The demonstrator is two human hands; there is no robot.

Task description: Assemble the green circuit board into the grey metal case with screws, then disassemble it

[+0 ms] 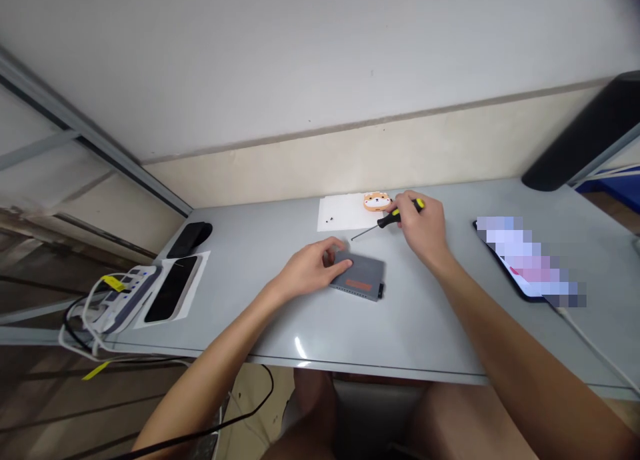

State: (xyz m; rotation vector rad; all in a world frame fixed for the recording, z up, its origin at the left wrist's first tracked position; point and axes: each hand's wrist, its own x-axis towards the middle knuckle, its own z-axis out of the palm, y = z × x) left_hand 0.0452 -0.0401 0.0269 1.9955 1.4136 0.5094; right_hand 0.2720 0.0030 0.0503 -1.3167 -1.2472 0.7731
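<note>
A small grey metal box (361,280) with an orange label on its front lies flat on the grey table (410,320). My left hand (313,268) rests on its left end, fingers curled over the top. My right hand (423,225) is closed on a black and yellow screwdriver (387,220), whose thin shaft points down-left toward the box, its tip just above the table. Behind it lies a white sheet of paper (343,213) with a few tiny dark screws (330,218) on it and an orange cartoon-animal piece (377,201) at its right edge.
A phone (520,260) with its screen lit lies at the right, a cable running from it. At the left are a black phone on paper (173,288), a black pouch (193,237) and a white power strip (120,293) with cables. A black object (585,137) leans at the far right.
</note>
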